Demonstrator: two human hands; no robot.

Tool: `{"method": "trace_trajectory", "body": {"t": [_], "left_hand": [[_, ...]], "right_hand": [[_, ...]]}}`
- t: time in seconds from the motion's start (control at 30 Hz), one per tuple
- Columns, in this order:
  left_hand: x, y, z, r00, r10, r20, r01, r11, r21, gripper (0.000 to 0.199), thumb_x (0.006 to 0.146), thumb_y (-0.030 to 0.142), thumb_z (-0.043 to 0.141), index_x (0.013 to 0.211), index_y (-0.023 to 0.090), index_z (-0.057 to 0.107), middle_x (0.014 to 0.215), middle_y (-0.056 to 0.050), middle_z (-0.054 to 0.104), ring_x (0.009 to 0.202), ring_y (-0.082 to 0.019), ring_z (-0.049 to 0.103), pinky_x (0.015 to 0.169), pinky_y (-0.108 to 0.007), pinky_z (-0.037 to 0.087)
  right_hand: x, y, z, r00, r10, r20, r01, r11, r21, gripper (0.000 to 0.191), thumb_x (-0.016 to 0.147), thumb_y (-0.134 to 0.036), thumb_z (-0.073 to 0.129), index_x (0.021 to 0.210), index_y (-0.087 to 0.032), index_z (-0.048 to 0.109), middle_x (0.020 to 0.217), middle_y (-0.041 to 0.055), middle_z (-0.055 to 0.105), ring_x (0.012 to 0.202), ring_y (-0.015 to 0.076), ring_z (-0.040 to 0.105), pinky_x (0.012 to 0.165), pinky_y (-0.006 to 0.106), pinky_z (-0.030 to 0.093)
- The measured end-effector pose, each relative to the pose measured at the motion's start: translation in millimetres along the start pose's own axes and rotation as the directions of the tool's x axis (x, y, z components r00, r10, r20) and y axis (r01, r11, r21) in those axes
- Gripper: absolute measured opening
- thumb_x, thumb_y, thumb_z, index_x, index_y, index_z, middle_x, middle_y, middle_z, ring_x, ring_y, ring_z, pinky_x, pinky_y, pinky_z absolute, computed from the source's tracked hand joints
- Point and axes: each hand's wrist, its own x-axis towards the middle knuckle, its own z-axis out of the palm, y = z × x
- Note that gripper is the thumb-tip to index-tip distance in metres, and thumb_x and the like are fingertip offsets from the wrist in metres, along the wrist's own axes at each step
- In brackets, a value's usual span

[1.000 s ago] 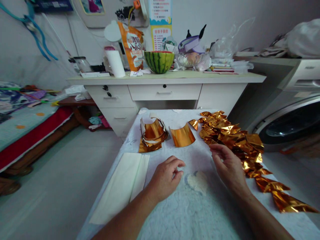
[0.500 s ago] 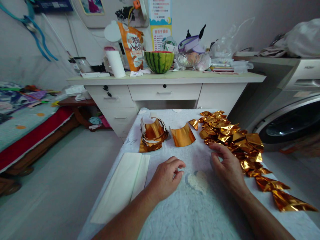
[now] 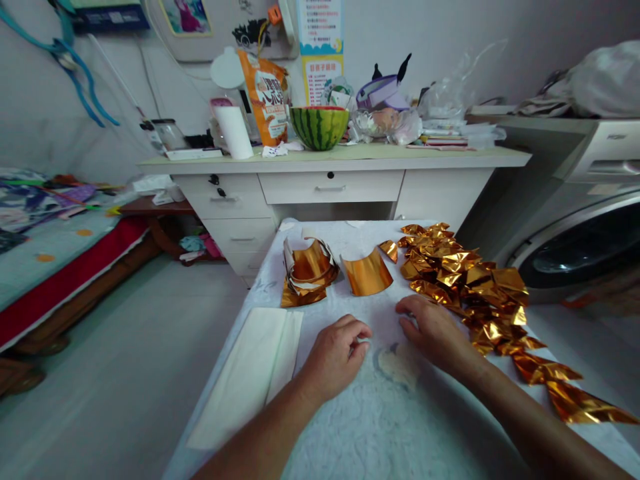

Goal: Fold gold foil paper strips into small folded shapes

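Note:
My left hand (image 3: 337,353) rests on the cloth-covered table (image 3: 360,433), its fingers loosely bent and the thumb a little apart from them, with nothing seen in it. Farther right, my right hand (image 3: 433,328) hovers low over the cloth, thumb and fingers spread and holding nothing visible. Beyond the hands lies a single curved sheet of gold foil paper (image 3: 369,273). To its left is a curled stack of gold foil sheets (image 3: 311,263) with white edges. A heap of folded gold foil pieces (image 3: 470,277) spreads beside my right hand. One small folded piece (image 3: 389,251) lies at the heap's left.
Folded white paper (image 3: 245,373) lies along the table's left edge. Behind the table stands a white desk (image 3: 330,163) bearing a cut watermelon (image 3: 320,128), an orange pouch (image 3: 267,100) and a white roll (image 3: 234,132). A washing machine (image 3: 595,193) is at right, a bed (image 3: 65,267) at left.
My right hand has moved left, away from the foil heap and toward my left hand. The left hand stays in place. The view has shifted slightly.

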Motion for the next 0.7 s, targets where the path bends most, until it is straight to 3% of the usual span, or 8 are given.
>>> {"method": "trace_trajectory", "body": {"t": [0.07,0.17,0.33,0.5,0.7], "left_hand": [[0,1,0.4,1.000,0.005,-0.004,-0.005,1.000,0.005,0.020,0.077,0.006,0.055,0.090,0.018,0.065,0.091,-0.002,0.064,0.076,-0.012,0.059,0.071,-0.021,0.045],[1,1,0.9,0.999,-0.012,-0.031,0.012,1.000,0.011,0.018,0.077,0.007,0.054,0.085,0.018,0.066,0.088,-0.001,0.064,0.076,-0.012,0.060,0.071,-0.021,0.044],[5,-6,-0.1,0.980,-0.107,-0.169,0.105,0.994,-0.020,0.017,0.078,0.008,0.051,0.078,0.018,0.065,0.078,0.000,0.062,0.073,-0.013,0.058,0.067,-0.022,0.043],[7,-9,-2.4,0.959,-0.202,-0.198,0.186,0.978,-0.099,0.014,0.077,0.011,0.050,0.076,0.017,0.063,0.073,0.001,0.061,0.067,-0.012,0.057,0.064,-0.022,0.042],[7,-9,-1.4,0.960,-0.209,-0.189,0.194,0.976,-0.095,0.013,0.077,0.012,0.051,0.077,0.017,0.064,0.075,0.001,0.062,0.068,-0.012,0.057,0.065,-0.023,0.043]], "right_hand": [[8,-11,-6,1.000,0.021,-0.002,-0.022,0.999,-0.044,0.019,0.082,-0.013,0.051,0.090,-0.016,0.068,0.094,0.0100,0.068,0.085,0.0221,0.065,0.077,0.032,0.049],[20,-30,-4,0.999,-0.044,0.011,0.045,0.997,-0.069,0.017,0.084,-0.012,0.054,0.090,-0.017,0.069,0.093,0.0072,0.067,0.088,0.0196,0.064,0.081,0.028,0.046],[33,-53,23,0.998,-0.058,0.004,0.058,0.994,-0.091,0.019,0.087,-0.018,0.058,0.103,-0.016,0.068,0.100,0.0087,0.063,0.093,0.0209,0.062,0.082,0.028,0.046],[42,-57,43,0.998,-0.037,-0.054,0.028,0.988,-0.149,0.021,0.088,-0.019,0.057,0.106,-0.015,0.066,0.104,0.0113,0.059,0.096,0.0239,0.059,0.081,0.030,0.047],[46,-53,51,0.995,-0.062,-0.079,0.044,0.976,-0.215,0.015,0.092,-0.021,0.052,0.094,-0.020,0.068,0.096,0.0082,0.060,0.091,0.0219,0.057,0.074,0.028,0.045]]}}
